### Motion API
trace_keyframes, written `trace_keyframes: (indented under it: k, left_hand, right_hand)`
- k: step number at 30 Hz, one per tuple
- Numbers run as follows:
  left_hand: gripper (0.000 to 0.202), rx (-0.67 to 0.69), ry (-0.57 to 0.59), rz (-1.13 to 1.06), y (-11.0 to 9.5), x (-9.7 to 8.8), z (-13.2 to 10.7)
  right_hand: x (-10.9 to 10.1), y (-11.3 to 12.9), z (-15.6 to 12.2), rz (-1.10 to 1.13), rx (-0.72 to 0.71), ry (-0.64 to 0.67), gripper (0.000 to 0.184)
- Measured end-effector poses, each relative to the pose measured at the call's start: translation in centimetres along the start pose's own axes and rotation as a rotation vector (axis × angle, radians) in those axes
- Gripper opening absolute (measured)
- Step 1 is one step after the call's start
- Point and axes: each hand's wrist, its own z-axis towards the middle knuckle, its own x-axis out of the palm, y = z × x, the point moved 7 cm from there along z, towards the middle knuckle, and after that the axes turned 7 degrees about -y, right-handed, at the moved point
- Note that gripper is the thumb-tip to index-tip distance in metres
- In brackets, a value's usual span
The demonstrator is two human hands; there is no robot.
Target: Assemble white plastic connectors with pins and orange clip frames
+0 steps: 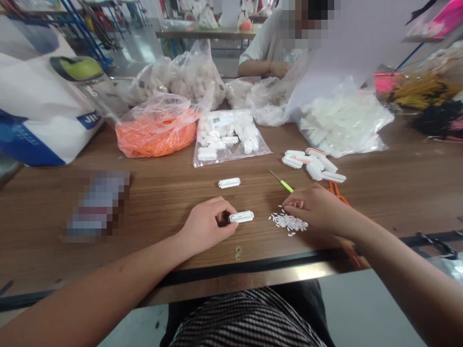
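Note:
My left hand (211, 221) pinches one end of a white plastic connector housing (241, 217), whose row of small holes faces up. Just beyond it, a second white connector housing (229, 183) lies on the table. My right hand (311, 207) is above the edge of a pile of tiny white plastic pieces (288, 222). Its thumb and fingers are drawn together in a pinch; whether a piece is between them is too small to tell. A thin pick with a green handle (287, 186) lies beyond the right fingers. Orange-handled scissors or snips (336, 192) are partly hidden behind that hand.
Several white housings (314, 166) lie at the right. Behind stand a bag of white housings (231, 132), a bag of orange parts (155, 132) and a bag of translucent parts (343, 120). A blurred flat object (97, 205) lies left, near a bottle (97, 86). A person (269, 53) sits opposite.

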Motion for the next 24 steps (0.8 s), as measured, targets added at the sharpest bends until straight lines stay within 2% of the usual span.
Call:
trace_keyframes:
  k: [5,10,18,24]
  left_hand:
    - [0.007,-0.006,0.002,-0.001,0.0,0.0,0.0]
    - [0.006,-0.011,0.002,-0.003,-0.1,-0.1,0.1]
    - [0.006,-0.016,0.003,0.001,-0.1,-0.1,0.1]
    - [0.006,-0.019,0.007,-0.003,-0.1,-0.1,0.1]
  right_hand:
    - [-0.1,0.6,-0.1,-0.015,-0.134,-0.034,0.021]
    - [0.1,0.9,0.2,-0.025,-0.199,-0.006,0.02]
    - [0.3,0.6,0.7,0.021,-0.153,0.079,0.019]
    - [0.3,0.6,1.0,0.018,-0.141,0.076,0.02]
